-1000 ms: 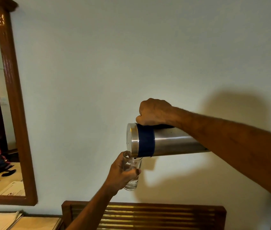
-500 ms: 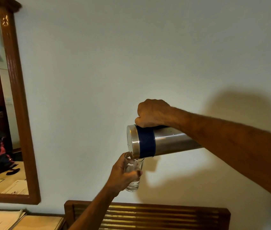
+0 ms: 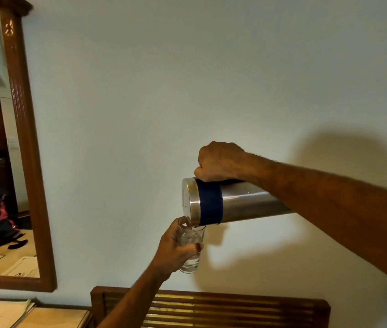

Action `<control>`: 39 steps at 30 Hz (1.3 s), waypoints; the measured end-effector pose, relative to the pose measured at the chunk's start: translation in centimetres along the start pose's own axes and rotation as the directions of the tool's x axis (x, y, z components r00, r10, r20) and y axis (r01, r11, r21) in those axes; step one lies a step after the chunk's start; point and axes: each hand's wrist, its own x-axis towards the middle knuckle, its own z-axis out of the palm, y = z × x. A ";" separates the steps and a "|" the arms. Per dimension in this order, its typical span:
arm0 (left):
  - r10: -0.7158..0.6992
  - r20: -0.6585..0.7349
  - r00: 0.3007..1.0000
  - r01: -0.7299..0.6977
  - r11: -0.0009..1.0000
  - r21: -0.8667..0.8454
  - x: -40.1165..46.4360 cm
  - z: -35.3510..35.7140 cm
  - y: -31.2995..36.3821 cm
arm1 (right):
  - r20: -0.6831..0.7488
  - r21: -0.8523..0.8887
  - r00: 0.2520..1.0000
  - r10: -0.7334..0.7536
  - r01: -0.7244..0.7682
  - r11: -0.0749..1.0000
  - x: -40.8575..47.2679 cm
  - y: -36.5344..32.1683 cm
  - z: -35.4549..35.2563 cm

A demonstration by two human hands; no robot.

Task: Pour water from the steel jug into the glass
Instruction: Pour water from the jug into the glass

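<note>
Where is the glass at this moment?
In the head view, the glass is low and centre, held in the left hand in the air, just under the mouth of the tilted steel jug, above the wooden slatted furniture.

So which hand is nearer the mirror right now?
Left. The left hand, holding the glass, sits closer to the mirror; the right hand grips the steel jug farther right.

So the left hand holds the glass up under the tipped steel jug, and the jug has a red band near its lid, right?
Nearly. The band near the lid is dark blue, not red, as the head view shows. The rest holds: the left hand holds the glass up under the tipped steel jug, which the right hand grips.
</note>
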 end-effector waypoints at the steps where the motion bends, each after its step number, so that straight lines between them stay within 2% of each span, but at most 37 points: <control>1: 0.003 0.001 1.000 -0.003 1.000 0.002 0.0 0.0 0.0 | 0.001 0.004 1.000 0.004 -0.004 1.000 0.0 0.1 0.0; 29: 0.052 0.008 0.999 -0.052 0.999 -0.010 0.3 -1.3 -0.9 | 0.009 0.019 1.000 0.011 -0.011 1.000 0.3 -0.5 -0.3; 33: 0.049 -0.003 0.999 -0.049 0.998 -0.039 0.2 -1.8 -0.6 | -0.016 0.088 0.998 0.059 -0.057 0.994 0.1 -0.1 -0.2; 39: 0.054 -0.025 0.998 -0.056 0.996 -0.072 -0.2 -2.7 -0.3 | -0.048 0.319 0.981 0.190 -0.166 0.933 -1.2 2.0 1.4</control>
